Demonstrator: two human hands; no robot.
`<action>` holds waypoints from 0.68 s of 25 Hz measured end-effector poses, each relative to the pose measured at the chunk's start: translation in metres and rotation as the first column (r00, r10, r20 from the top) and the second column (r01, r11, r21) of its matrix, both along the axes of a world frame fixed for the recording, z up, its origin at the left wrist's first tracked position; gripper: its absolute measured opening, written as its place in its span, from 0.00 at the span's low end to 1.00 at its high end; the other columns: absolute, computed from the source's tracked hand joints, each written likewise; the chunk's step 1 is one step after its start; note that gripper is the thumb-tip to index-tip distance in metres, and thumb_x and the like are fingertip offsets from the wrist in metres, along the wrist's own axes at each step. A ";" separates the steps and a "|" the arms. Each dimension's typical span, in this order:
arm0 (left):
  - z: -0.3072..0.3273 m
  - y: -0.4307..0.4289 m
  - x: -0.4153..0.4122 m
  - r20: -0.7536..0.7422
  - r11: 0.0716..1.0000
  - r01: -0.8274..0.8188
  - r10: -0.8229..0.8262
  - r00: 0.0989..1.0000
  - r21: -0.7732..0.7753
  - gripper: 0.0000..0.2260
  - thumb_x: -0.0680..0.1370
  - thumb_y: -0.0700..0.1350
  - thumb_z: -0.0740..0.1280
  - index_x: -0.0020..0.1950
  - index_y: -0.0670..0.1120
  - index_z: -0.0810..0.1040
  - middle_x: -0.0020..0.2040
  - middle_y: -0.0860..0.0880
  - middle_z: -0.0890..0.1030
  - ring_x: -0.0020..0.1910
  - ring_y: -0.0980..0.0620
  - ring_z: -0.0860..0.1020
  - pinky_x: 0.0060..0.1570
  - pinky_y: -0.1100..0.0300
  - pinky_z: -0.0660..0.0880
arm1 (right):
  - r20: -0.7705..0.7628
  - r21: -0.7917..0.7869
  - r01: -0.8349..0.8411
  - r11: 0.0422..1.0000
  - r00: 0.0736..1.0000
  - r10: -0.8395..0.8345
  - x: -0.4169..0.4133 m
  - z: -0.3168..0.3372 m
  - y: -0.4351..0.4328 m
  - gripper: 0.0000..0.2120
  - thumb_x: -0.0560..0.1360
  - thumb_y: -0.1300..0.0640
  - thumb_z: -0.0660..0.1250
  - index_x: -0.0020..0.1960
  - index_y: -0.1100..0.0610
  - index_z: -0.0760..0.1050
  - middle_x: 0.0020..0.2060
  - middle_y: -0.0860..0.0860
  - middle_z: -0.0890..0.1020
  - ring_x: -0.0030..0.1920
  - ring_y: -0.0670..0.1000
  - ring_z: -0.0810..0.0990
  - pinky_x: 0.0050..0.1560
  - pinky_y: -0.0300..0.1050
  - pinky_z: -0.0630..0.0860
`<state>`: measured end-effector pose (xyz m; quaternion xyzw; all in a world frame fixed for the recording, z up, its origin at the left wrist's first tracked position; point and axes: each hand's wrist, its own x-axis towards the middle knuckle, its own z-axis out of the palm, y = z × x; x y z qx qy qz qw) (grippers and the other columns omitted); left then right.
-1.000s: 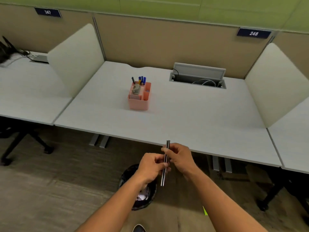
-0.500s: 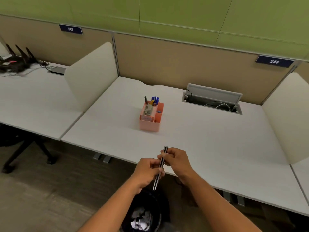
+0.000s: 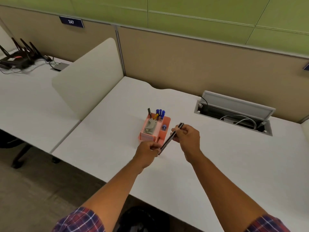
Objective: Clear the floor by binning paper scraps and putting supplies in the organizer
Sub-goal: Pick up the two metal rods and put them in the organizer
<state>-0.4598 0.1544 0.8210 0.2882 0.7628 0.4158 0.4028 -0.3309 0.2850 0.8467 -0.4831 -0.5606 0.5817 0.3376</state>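
A pink desk organizer (image 3: pixel 147 137) stands in the middle of the white desk (image 3: pixel 217 164). It holds blue pens, a yellow pen, a grey stapler-like tool and a small blue item. Just right of it, above the desk, both hands hold two thin dark pencils (image 3: pixel 170 139) pressed together, tilted up to the right. My left hand (image 3: pixel 148 152) pinches their lower end. My right hand (image 3: pixel 188 137) grips their upper part. The black bin (image 3: pixel 133 220) is partly visible under the desk's front edge, between my forearms.
An open cable hatch (image 3: pixel 234 113) with wires sits at the back right of the desk. A curved white divider (image 3: pixel 88 77) separates the left desk, where a black router (image 3: pixel 16 59) with antennas rests. Beige partition panels close the back. A chair base (image 3: pixel 20 154) stands on the floor at left.
The view has come closer to the desk and higher. Both hands carried the pencils up from over the bin to above the desk, beside the organizer. The pencils tilted rightward.
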 end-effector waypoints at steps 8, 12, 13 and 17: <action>-0.023 0.033 -0.034 -0.020 0.982 -0.187 0.187 0.982 -0.024 0.11 0.79 0.40 0.68 0.56 0.51 0.86 0.65 0.49 0.82 0.64 0.47 0.79 0.46 0.68 0.75 | 0.121 0.033 0.092 0.995 0.988 -0.095 -0.039 -0.033 0.061 0.03 0.79 0.56 0.70 0.47 0.49 0.80 0.41 0.50 0.86 0.42 0.50 0.87 0.47 0.47 0.86; -0.032 0.029 -0.039 -0.051 0.974 -0.214 0.210 0.976 -0.078 0.11 0.79 0.40 0.68 0.59 0.50 0.85 0.63 0.47 0.84 0.62 0.46 0.81 0.42 0.69 0.73 | 0.246 0.005 0.018 1.000 0.969 -0.019 -0.049 -0.058 0.055 0.08 0.78 0.53 0.71 0.40 0.49 0.78 0.38 0.49 0.85 0.42 0.56 0.86 0.47 0.55 0.86; -0.033 0.029 -0.040 -0.064 0.972 -0.218 0.213 0.975 -0.088 0.12 0.80 0.40 0.68 0.60 0.49 0.85 0.63 0.48 0.84 0.62 0.46 0.81 0.42 0.70 0.73 | 0.292 -0.006 -0.010 1.000 0.956 0.012 -0.050 -0.065 0.053 0.07 0.77 0.55 0.70 0.40 0.52 0.78 0.37 0.51 0.85 0.42 0.58 0.86 0.47 0.57 0.85; -0.035 0.026 -0.042 -0.089 0.968 -0.224 0.214 0.973 -0.117 0.12 0.80 0.41 0.67 0.62 0.48 0.84 0.59 0.50 0.84 0.60 0.48 0.82 0.44 0.70 0.73 | 0.369 -0.072 -0.125 0.989 0.918 0.143 -0.053 -0.086 0.047 0.06 0.78 0.59 0.69 0.42 0.58 0.79 0.38 0.54 0.85 0.43 0.58 0.86 0.49 0.61 0.84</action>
